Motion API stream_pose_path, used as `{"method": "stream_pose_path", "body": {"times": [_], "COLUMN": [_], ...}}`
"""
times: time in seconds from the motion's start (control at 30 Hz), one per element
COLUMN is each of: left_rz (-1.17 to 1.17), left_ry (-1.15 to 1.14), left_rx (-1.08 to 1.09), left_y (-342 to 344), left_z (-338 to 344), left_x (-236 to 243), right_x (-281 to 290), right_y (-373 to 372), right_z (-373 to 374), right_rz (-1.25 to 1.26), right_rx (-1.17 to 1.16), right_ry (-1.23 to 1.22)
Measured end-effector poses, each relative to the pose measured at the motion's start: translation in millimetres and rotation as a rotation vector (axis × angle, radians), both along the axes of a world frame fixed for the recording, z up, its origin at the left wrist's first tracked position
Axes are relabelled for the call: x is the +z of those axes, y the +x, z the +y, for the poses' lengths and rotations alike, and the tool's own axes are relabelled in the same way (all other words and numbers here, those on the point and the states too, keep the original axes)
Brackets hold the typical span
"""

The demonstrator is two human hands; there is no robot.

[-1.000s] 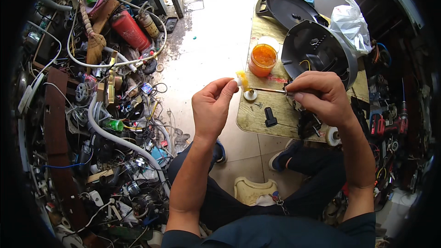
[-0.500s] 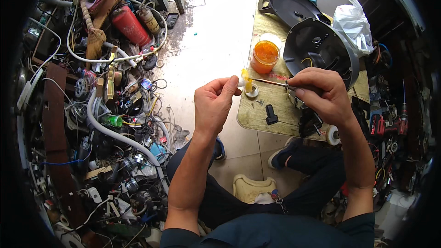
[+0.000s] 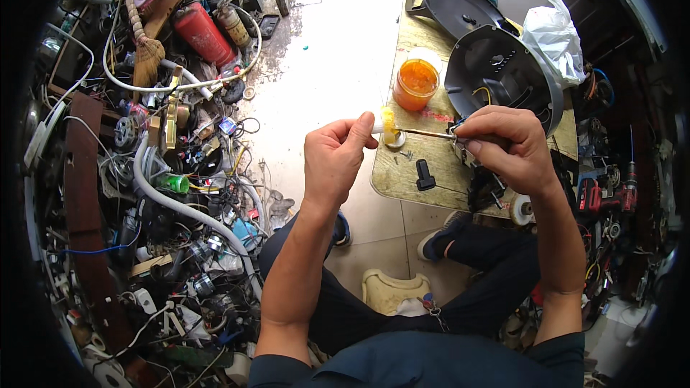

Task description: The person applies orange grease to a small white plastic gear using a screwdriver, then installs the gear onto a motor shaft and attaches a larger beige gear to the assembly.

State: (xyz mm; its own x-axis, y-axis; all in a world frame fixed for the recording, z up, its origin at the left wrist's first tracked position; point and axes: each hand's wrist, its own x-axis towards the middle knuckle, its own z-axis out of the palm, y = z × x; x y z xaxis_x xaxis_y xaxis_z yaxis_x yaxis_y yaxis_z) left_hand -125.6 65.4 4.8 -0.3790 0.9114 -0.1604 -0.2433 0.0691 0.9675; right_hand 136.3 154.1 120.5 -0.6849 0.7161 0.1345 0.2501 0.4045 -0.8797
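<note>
My left hand (image 3: 338, 156) is closed, thumb and fingers pinching a small white plastic part (image 3: 378, 128). Thick yellow grease (image 3: 389, 126) coats the far end of that part. From the right, my right hand (image 3: 507, 145) grips a thin metal rod, perhaps a screwdriver (image 3: 430, 134), whose tip touches or nearly touches the grease. Behind the hands, an open jar of orange grease (image 3: 416, 84) stands on the wooden table (image 3: 392, 176). A small white round piece (image 3: 396, 142) lies below the greased part. Small screws (image 3: 407, 155) and a black T-shaped plastic piece (image 3: 425, 174) rest nearby.
A black round housing (image 3: 467, 65) and a dark lid (image 3: 463, 11) occupy the table's far side beside a white plastic bag (image 3: 552, 36). A red drill (image 3: 607, 194) sits at right. Heaped parts and cables (image 3: 194, 244) cover the left, with a red extinguisher (image 3: 203, 34) beyond.
The rod's tip has shifted slightly toward the right and nearer, along the greased end. Both hands keep their grips, and the white part has hardly moved.
</note>
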Motion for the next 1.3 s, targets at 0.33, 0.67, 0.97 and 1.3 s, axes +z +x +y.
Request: {"method": "stream_pose_path", "body": {"times": [0.33,0.67,0.97,1.3], "left_rz": [0.008,-0.069,-0.170,-0.254], "left_ry": [-0.032,-0.085,-0.107,-0.145], "left_rx": [0.017,-0.024,-0.066,-0.079], "left_y": [3,1,-5,-5], "left_z": [1,1,1,3], "left_x": [6,11,4,7], "right_x": [-3,-3,-7,-5], "right_y": [-8,5,-5,-5], "right_z": [-7,-1,-8,-8], "right_rz": [-0.014,-0.015,-0.026,-0.019], "right_rx": [0.013,0.108,0.070,0.098], "right_ry": [0.186,0.092,0.168,0.409]}}
